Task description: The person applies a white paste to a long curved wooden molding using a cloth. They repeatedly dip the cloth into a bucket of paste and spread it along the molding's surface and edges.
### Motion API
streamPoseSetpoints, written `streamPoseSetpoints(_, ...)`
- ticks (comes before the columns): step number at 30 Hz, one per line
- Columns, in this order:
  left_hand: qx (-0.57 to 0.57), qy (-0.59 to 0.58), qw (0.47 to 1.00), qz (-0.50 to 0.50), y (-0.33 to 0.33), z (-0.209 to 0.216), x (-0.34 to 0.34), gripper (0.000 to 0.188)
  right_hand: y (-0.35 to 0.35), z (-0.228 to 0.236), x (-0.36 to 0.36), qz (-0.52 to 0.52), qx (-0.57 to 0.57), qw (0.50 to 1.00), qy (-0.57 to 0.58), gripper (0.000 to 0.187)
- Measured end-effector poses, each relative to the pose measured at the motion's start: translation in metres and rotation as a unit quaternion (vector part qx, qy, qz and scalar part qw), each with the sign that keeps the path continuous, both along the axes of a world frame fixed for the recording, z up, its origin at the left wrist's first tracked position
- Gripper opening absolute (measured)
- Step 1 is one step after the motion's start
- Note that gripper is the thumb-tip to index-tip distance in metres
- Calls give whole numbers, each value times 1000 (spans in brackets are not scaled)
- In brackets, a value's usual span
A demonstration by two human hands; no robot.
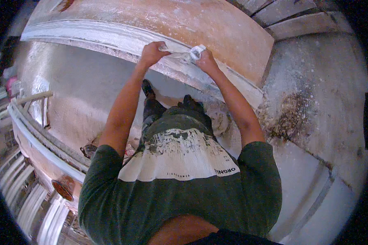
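Note:
A long white plaster moulding [106, 38] lies across a reddish-brown board [200, 24] in front of me. My left hand [152, 52] presses down on the moulding's edge, fingers curled over it. A little to the right, my right hand [205, 60] is closed on a small crumpled white pad [197, 51] held against the moulding's surface. Both forearms reach forward from my dark green shirt. Below them my dark shoes [148, 88] stand on a dusty floor.
More white mouldings [37, 141] are stacked at the left, with a wooden frame [34, 98] beside them. A pile of brownish fibre and debris [290, 114] lies on the pale floor at the right. Grey planks [298, 18] sit at the top right.

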State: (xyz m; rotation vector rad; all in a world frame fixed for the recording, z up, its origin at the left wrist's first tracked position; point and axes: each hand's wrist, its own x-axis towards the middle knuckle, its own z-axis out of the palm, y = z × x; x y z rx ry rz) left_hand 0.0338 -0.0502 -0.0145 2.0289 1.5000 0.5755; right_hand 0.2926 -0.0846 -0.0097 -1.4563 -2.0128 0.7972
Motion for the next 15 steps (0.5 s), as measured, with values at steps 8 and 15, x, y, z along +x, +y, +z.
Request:
streamPoseSetpoints(8, -155, -33, 984, -80, 61, 2, -64, 50, -40, -51, -74, -51, -6, 966, -255, 23)
streamPoseSetpoints(15, -126, 122, 980, -95, 104, 14, -96, 61, -58, -58, -81, -101, -152, 928, -326, 36)
